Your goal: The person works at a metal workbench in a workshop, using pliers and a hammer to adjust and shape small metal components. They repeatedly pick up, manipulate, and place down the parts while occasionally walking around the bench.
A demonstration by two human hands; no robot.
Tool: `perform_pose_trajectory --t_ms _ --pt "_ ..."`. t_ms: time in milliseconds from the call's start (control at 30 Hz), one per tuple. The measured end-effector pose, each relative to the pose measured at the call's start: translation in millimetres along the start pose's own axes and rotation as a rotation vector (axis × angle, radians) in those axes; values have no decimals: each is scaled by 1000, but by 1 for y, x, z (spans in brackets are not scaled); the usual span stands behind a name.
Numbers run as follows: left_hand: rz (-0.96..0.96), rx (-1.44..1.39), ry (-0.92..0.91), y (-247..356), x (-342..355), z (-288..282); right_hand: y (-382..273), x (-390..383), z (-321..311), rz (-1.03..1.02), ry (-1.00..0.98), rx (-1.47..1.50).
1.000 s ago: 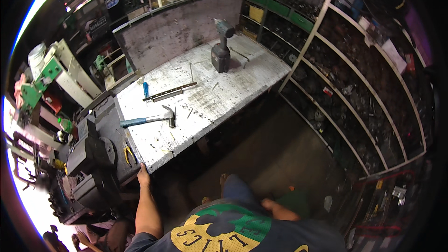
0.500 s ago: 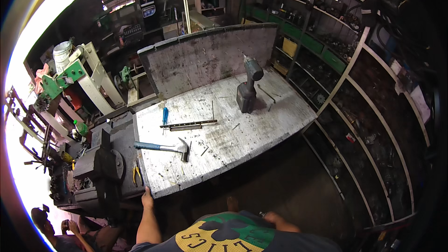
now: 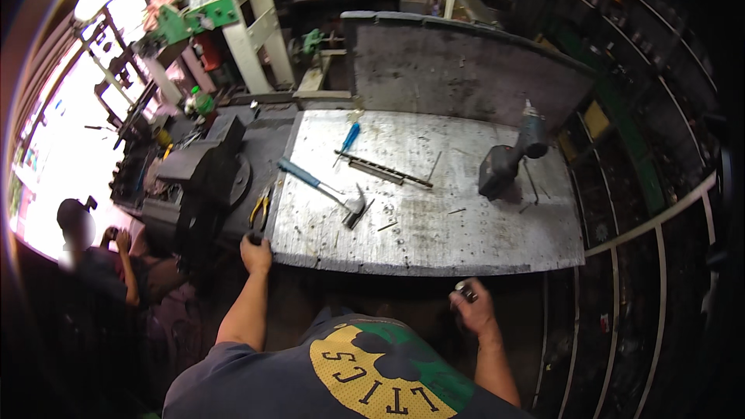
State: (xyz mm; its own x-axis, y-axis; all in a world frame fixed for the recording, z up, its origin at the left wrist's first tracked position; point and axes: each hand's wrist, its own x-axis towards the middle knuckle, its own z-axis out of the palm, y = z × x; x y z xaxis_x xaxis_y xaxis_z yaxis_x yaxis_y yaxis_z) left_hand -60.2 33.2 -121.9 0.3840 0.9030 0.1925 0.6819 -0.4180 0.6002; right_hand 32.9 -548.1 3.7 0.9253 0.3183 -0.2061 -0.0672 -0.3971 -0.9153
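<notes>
Silvery piece in the right hand has neared the bench

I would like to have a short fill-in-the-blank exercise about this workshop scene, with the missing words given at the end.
1. A small shiny object is held in the person's ____ hand.
2. The person's ____ hand is at a front corner of the pale bench top.
3. The hammer lying on the bench top has a ____ handle.
4. The pliers near the vise have black and ____ handles.

Missing words: right; left; blue; yellow.
</notes>
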Motion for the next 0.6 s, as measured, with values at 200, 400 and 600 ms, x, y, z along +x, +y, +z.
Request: perform_pose_trajectory --t_ms 200,400,600 --pt "450 -174 -207 61 -31 -26 -112 60 30 -333 161 942" --pt "452 -291 -306 82 -37 -13 -145 121 109 -470 176 886" --pt "434 -275 -611 67 12 -16 -151 148 181 -426 249 693"
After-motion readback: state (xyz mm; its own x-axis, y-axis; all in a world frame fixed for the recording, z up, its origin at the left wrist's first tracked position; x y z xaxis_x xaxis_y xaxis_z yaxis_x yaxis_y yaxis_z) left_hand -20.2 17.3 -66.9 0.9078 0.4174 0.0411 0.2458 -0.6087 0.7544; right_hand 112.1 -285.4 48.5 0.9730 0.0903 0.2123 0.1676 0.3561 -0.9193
